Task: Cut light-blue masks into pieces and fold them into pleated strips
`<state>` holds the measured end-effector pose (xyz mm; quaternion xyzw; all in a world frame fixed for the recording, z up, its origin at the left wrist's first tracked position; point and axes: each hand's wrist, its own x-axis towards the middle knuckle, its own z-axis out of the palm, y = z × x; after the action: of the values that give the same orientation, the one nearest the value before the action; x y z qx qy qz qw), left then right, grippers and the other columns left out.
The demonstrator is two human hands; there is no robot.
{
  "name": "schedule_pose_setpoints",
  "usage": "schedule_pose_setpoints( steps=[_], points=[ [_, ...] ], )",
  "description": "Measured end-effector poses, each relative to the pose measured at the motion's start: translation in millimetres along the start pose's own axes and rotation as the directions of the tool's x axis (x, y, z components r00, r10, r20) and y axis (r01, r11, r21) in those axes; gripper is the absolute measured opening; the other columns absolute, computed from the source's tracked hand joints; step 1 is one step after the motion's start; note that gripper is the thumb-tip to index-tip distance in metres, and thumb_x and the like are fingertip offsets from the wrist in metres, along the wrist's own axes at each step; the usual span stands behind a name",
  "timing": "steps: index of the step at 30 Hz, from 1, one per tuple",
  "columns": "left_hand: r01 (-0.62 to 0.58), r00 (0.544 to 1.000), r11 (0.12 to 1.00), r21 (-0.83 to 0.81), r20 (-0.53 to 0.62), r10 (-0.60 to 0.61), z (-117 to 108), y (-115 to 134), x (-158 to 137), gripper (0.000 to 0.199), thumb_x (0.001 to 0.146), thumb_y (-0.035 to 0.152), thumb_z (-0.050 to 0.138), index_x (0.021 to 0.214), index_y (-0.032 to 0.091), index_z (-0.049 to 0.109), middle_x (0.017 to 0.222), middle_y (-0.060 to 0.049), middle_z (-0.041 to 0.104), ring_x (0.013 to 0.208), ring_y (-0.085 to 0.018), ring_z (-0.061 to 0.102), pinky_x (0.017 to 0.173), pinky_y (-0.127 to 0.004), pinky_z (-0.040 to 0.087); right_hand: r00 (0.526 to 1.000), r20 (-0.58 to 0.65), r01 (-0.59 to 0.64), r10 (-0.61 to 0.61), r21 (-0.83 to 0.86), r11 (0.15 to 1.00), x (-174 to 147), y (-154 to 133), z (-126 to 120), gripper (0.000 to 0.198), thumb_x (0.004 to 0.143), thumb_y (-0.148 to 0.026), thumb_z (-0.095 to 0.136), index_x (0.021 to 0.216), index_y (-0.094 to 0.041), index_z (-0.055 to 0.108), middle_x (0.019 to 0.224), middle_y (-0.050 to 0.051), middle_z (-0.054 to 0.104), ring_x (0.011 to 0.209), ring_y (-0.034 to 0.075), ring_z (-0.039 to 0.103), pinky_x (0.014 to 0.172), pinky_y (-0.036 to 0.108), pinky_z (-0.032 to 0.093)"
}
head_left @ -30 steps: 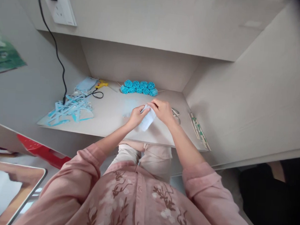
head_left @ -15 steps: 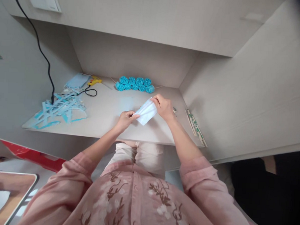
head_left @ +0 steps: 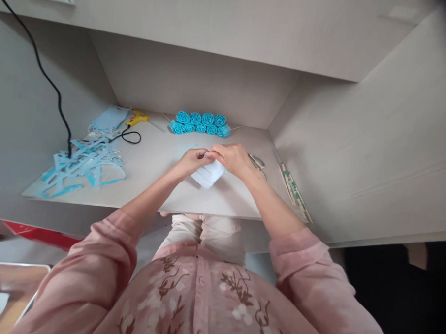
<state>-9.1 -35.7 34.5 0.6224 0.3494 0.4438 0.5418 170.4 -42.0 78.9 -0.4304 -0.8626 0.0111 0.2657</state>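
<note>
My left hand (head_left: 194,161) and right hand (head_left: 231,159) meet, fingertips pinched closed on the upper edge of a thin, whitish, soft-looking sheet (head_left: 208,177) over the pale grey tabletop (head_left: 145,168), where uneven pulling could crease it or slip it loose.

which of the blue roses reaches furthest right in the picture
The lower row's right-end rose: it sticks out a little past the upper row's right-end rose.

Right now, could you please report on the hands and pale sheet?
Left hand, right hand: both gripping pale sheet at far end. Near part uncovered. Looped handles beside right hand, not blocking.
</note>
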Motion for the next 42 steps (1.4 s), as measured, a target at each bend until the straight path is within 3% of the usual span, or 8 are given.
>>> schedule_pose_setpoints(
  steps=[3,6,10,18,23,30,36,42],
  points=[
    [-0.015,0.983,0.98,-0.199,-0.181,-0.022,7,-6,12,0.043,0.066,0.048,0.077,0.089,0.013,0.069,0.078,-0.004,0.07,0.066,-0.016,0.062,0.061,-0.026,0.047,0.977,-0.072,-0.155,0.199,0.398,0.904,-2,10,5,0.04,0.092,-0.054,0.048,0.112,-0.023,0.063,0.085,0.002,0.067,0.075,0.016,0.061,0.068,0.027,0.042],
    [-0.097,0.949,0.939,-0.33,-0.314,-0.012,7,-9,21,0.046,0.063,0.047,0.079,0.093,0.013,0.068,0.081,-0.004,0.071,0.067,-0.015,0.062,0.065,-0.027,0.05,0.935,0.064,-0.27,0.35,0.767,0.582,-9,18,22,0.058,0.083,-0.062,0.056,0.126,-0.024,0.054,0.093,0.004,0.068,0.086,0.018,0.064,0.075,0.03,0.051],
    [-0.151,0.92,0.909,-0.388,-0.391,-0.014,0,-9,32,0.043,0.064,0.045,0.079,0.091,0.014,0.067,0.08,-0.004,0.071,0.066,-0.015,0.062,0.065,-0.027,0.05,0.9,0.26,-0.371,0.349,0.878,0.302,-12,21,51,0.056,0.067,-0.051,0.074,0.113,-0.022,0.061,0.107,0.006,0.07,0.095,0.02,0.065,0.078,0.031,0.053],
    [-0.204,0.862,0.929,-0.31,-0.506,0.02,-5,-15,58,0.04,0.074,0.052,0.071,0.087,0.016,0.063,0.081,-0.003,0.066,0.067,-0.013,0.058,0.061,-0.023,0.046,0.866,0.041,-0.444,0.498,0.52,0.729,2,27,75,0.027,0.075,-0.045,0.062,0.071,-0.018,0.063,0.06,-0.002,0.055,0.058,0.013,0.048,0.055,0.024,0.033],
    [-0.18,0.784,0.979,-0.097,-0.615,0.083,2,-27,73,0.04,0.082,0.058,0.058,0.083,0.019,0.057,0.075,0.0,0.057,0.067,-0.013,0.05,0.063,-0.025,0.04,0.871,0.005,-0.468,0.491,0.315,0.826,2,10,85,0.027,0.082,-0.043,0.057,0.067,-0.02,0.061,0.06,-0.001,0.056,0.057,0.014,0.046,0.055,0.026,0.027],
    [-0.157,0.74,0.956,0.246,-0.613,0.279,-2,-49,81,0.041,0.087,0.055,0.052,0.068,0.021,0.041,0.065,0.003,0.04,0.064,-0.013,0.04,0.06,-0.024,0.031,0.881,0.148,-0.455,0.449,0.52,0.723,-5,12,83,0.034,0.08,-0.051,0.06,0.067,-0.02,0.06,0.063,0.0,0.059,0.063,0.015,0.054,0.057,0.025,0.036],
    [-0.151,0.769,0.956,0.253,-0.577,0.275,6,-49,71,0.04,0.089,0.055,0.05,0.069,0.021,0.041,0.065,0.003,0.042,0.064,-0.012,0.04,0.059,-0.023,0.033,0.802,0.301,-0.475,0.516,0.845,0.245,7,34,68,0.051,0.067,-0.06,0.07,0.099,-0.021,0.062,0.076,0.0,0.065,0.065,0.013,0.058,0.055,0.023,0.044],
    [-0.126,0.861,0.989,-0.076,-0.504,0.071,13,-54,67,0.043,0.077,0.059,0.063,0.089,0.019,0.054,0.079,0.0,0.061,0.068,-0.012,0.056,0.062,-0.023,0.043,0.798,0.159,-0.398,0.582,0.863,0.31,20,42,82,0.043,0.063,-0.06,0.072,0.068,-0.021,0.055,0.062,-0.004,0.054,0.056,0.011,0.047,0.052,0.024,0.039]
  ],
)
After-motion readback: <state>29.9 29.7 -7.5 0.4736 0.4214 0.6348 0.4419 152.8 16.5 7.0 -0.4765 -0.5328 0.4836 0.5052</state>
